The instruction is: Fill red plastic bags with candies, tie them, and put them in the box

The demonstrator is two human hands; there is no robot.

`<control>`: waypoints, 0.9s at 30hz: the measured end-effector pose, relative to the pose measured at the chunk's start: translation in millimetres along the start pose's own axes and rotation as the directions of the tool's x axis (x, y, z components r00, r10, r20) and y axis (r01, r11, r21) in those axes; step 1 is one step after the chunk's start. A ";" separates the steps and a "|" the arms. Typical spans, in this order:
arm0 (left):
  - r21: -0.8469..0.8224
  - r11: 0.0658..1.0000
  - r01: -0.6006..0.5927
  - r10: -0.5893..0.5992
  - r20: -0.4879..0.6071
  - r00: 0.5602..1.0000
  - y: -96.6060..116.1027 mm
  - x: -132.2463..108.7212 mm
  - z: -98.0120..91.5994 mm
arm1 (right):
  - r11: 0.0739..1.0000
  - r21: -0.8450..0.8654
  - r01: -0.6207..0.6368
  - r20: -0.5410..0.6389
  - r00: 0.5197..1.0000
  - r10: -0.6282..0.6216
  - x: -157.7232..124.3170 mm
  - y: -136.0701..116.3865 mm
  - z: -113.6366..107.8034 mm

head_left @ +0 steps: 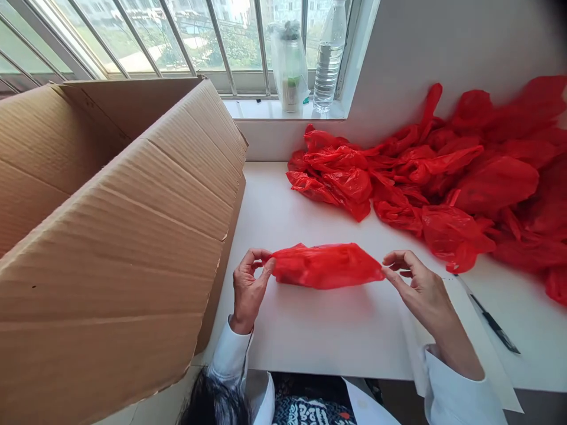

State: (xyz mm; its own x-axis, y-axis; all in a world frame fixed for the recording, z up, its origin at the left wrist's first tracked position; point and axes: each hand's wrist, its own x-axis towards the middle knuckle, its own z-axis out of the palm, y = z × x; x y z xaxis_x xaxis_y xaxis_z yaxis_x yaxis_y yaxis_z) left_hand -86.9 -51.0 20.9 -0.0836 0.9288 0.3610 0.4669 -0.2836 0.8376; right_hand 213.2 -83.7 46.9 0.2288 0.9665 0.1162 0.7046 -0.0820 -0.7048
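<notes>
A red plastic bag (pixel 325 267) is stretched lengthwise between my two hands, just above the white table (pixel 328 330). My left hand (pixel 251 286) pinches its left end between thumb and fingers. At the other end, my right hand (pixel 419 289) pinches the narrow right tip. The bag is gathered into a long, flattened strip. Behind it, a big heap of crumpled red plastic bags (pixel 425 171) lies against the wall, spreading to the right.
A large open cardboard box (pixel 133 254) stands to the left, close to my left hand. A black-handled knife (pixel 494 324) and a white paper sheet (pixel 473 330) lie at the right. On the windowsill stand a clear bottle (pixel 328 65) and a bagged jar (pixel 290 74).
</notes>
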 end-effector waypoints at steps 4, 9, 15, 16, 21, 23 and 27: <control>0.052 0.985 -0.164 0.154 0.156 0.976 35.7 -2.4 -9.4 | 0.966 -0.008 0.258 0.168 0.953 -0.253 2.1 -21.8 -10.3; 0.151 0.838 -0.525 0.359 0.572 0.738 76.3 -8.5 -12.8 | 0.844 0.039 0.535 0.521 0.710 -0.474 -2.9 -56.9 5.1; 0.396 0.690 -0.605 0.261 0.644 0.719 61.4 -35.2 -7.4 | 0.831 -0.097 0.548 0.594 0.701 -0.394 -24.3 -43.2 25.0; 0.442 0.666 -0.601 0.252 0.626 0.738 55.6 -36.4 -8.3 | 0.847 -0.097 0.522 0.579 0.722 -0.378 -24.8 -38.6 23.8; 0.602 0.610 -0.515 0.262 0.461 0.848 37.5 -23.4 -25.6 | 0.971 0.146 0.188 0.175 0.961 -0.212 -14.9 -19.5 3.2; 0.569 0.673 -0.473 0.297 0.378 0.877 42.5 -18.1 -29.9 | 0.951 0.303 0.057 0.087 0.992 -0.087 -12.0 -16.7 -2.3; 0.307 0.798 -0.518 0.434 0.303 0.848 67.9 -16.9 -12.8 | 0.840 0.537 -0.080 0.209 0.977 -0.040 -13.4 -25.3 2.6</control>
State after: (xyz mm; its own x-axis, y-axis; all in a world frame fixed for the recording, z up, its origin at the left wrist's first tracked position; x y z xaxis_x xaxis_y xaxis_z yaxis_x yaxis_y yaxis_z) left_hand -65.1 -89.0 76.9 0.3988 0.7373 0.5453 0.6864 -0.6343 0.3557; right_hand 190.5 -94.0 61.4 0.0552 0.9985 -0.0044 0.2124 -0.0160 -0.9771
